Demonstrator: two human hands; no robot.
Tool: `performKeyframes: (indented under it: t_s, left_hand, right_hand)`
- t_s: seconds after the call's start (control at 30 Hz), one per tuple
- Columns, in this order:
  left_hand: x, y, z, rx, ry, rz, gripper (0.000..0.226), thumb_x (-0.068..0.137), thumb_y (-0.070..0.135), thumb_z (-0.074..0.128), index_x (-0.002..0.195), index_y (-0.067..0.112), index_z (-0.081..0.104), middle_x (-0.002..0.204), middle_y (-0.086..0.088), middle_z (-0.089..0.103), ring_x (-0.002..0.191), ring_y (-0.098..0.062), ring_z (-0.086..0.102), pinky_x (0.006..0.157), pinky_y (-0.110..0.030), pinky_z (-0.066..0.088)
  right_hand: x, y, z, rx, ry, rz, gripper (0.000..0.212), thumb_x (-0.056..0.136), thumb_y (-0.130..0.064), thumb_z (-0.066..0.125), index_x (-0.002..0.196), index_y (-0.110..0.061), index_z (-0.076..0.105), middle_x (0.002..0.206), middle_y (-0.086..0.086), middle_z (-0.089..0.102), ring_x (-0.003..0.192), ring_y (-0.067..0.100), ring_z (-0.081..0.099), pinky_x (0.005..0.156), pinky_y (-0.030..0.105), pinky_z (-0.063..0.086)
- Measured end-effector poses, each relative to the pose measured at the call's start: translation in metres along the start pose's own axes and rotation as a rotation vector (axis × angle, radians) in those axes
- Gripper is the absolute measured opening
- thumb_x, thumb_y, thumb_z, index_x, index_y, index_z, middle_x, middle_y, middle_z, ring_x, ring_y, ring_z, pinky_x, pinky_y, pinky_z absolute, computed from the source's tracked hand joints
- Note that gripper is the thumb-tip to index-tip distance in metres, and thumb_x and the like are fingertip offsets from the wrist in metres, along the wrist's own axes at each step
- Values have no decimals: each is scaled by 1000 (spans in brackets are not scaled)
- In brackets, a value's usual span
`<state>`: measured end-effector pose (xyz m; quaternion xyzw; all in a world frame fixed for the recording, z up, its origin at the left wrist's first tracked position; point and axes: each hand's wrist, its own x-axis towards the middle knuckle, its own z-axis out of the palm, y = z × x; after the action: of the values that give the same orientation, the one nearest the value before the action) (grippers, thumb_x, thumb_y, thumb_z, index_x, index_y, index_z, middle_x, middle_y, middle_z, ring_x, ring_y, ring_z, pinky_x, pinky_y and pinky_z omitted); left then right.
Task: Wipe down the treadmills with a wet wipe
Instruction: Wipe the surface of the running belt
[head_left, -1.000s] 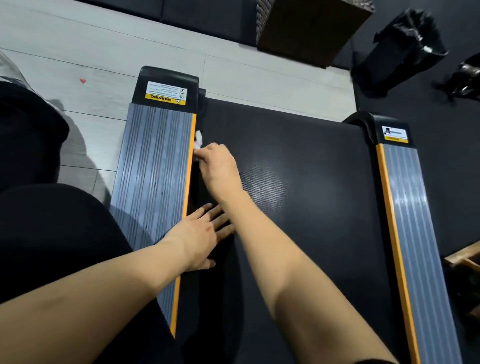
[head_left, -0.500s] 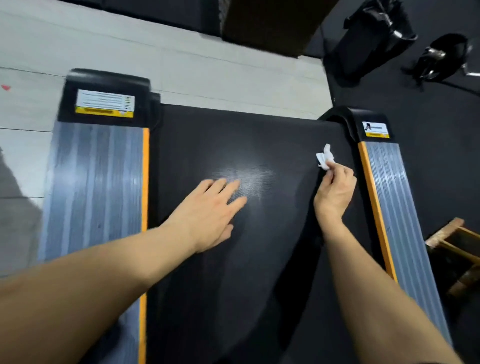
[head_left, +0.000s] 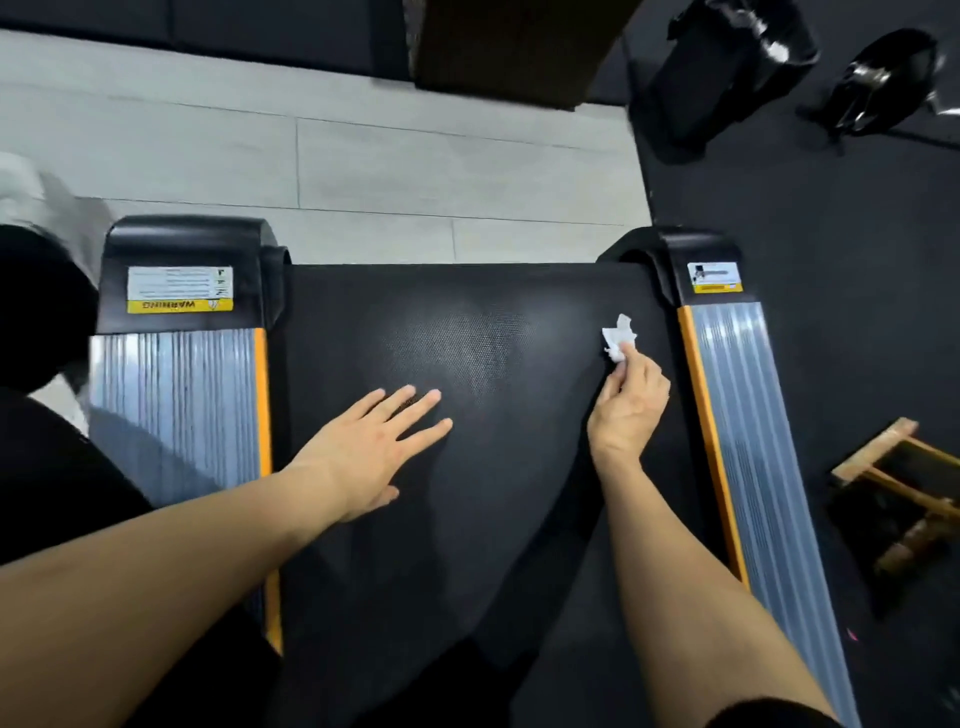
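The right hand (head_left: 629, 402) pinches the wipe (head_left: 618, 340) against the belt (head_left: 467, 364), near the right rail (head_left: 737, 415). The left hand (head_left: 374, 441) lies flat on the belt, fingers spread, bracing. The step looks like wiping the belt's rear end; next probably calls for a stroke along the right edge or onto the rail.
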<state>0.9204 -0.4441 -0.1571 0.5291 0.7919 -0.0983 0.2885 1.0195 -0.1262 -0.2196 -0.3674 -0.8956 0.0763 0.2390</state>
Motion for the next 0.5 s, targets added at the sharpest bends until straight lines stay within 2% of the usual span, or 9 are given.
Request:
performKeyframes:
  t_s: [0.13,0.23,0.3,0.37,0.4,0.43,0.5]
  left_hand:
    - [2,-3,7,5,-5,11,95,104,48,48,154,31,-32,159,-4,-41,152,-29,-28,126,-44,-10]
    - [1,-5,11,-6,-6,24,94,105,49,46,153,31,-33,158,-3,-42,150,-27,-31,126,-44,-11]
    - [2,-5,12,-12,-4,24,95,105,48,47,153,32,-33,158,-3,-43,150,-27,-31,126,-44,-11]
    - [1,-6,11,-3,-4,27,95,104,48,47,154,32,-32,159,-3,-42,151,-27,-30,126,-43,-11]
    - [0,-6,11,-5,-3,33,94,104,49,47,154,32,-31,159,-3,-41,151,-26,-30,126,-43,-11]
    - [-1,-6,11,-5,4,35,93,104,50,46,155,32,-30,160,-3,-40,151,-26,-29,126,-42,-10]
    - [-1,-8,11,10,27,41,91,104,53,44,155,33,-28,161,-3,-38,152,-25,-28,127,-41,-10]
  right_hand:
    - [43,20,-15,-33,-93,-150,26,92,0,53,112,-7,68,98,12,67,87,33,57,82,41,43]
    - [60,30,-13,-37,-89,36,31,90,1,49,113,-4,70,96,17,68,88,37,59,79,42,44]
    - [51,8,-5,5,-67,196,30,90,-2,47,105,-3,73,96,21,69,89,42,62,77,42,47]
    - [41,-37,2,133,-101,291,25,93,-6,48,94,-7,73,102,18,72,91,30,65,76,28,47]
    - [32,-65,2,246,-162,251,24,93,-6,50,92,-9,73,100,13,72,89,19,64,73,19,44]
    - [20,-93,4,355,-245,130,23,93,-5,52,93,-10,74,96,8,72,85,11,60,74,18,42]
    - [-12,-134,9,397,-378,-221,24,92,-5,54,101,-11,76,98,3,73,90,8,58,81,23,46]
